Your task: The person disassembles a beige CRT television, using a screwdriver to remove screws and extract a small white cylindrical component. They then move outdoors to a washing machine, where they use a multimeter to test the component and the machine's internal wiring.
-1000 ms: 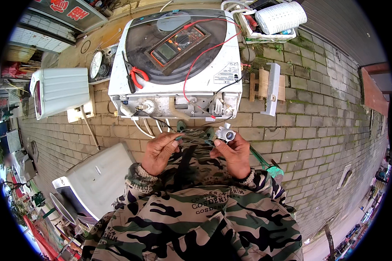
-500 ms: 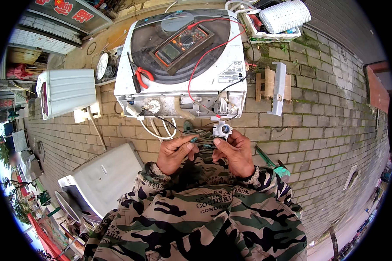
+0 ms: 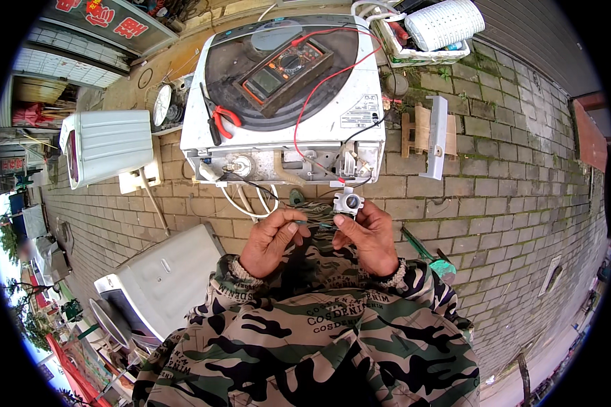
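In my right hand (image 3: 372,243) is a small white plastic part (image 3: 348,201) with a round opening, gripped between thumb and fingers. My left hand (image 3: 273,239) is closed in a pinch on a thin wire with a teal end (image 3: 301,222), left of the part. Thin dark leads run between the hands. Just beyond stands a white washing machine (image 3: 195,129) with its front strip exposed. On its lid lie a multimeter (image 3: 288,71) in a dark case and red-handled pliers (image 3: 223,121). A red test lead (image 3: 312,91) and a black one (image 3: 364,131) run down to the exposed strip.
To the left are a pale ribbed machine casing (image 3: 112,144) and a tipped white appliance (image 3: 166,268). A grey panel strip (image 3: 436,136) leans by cardboard at right. A crate with a white basket (image 3: 448,26) sits behind. Brick paving (image 3: 509,203) extends right.
The view has shifted slightly. My left hand and its wire end have moved a little; both hands keep their grips, and the white part stays near the same place.
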Tool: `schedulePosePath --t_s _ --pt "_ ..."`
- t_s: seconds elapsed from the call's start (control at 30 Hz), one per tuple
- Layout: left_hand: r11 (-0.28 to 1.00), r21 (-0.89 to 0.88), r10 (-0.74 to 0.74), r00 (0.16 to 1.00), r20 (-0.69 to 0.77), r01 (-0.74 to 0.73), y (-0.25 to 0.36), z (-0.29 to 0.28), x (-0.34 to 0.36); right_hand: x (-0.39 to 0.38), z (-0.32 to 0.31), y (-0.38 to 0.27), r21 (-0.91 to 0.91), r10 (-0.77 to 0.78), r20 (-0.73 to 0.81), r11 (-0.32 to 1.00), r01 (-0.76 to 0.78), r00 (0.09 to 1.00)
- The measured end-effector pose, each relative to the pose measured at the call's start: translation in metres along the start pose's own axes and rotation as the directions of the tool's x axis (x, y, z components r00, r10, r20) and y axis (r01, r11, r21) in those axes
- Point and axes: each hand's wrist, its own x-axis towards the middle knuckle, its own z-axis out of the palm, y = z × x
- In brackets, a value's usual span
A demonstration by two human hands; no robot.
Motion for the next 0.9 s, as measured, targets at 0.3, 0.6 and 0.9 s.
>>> schedulePosePath --t_s 0.3,0.6,0.9 --pt "0.934 -0.358 -0.026 0.990 -0.137 -0.025 -0.021 0.010 0.000 0.004 0.009 0.005 0.071 0.031 0.064 0.997 -0.035 0.998" --pt "0.915 -0.387 0.041 0.982 -0.186 -0.112 -0.035 0.019 0.002 0.005 0.013 0.005 0.060 -0.011 0.067 0.998 0.007 0.998" --pt "0.808 -0.571 0.097 0.989 -0.111 -0.144 -0.047 0.015 0.004 0.003 0.020 0.002 0.013 -0.048 0.035 0.999 0.047 0.998"
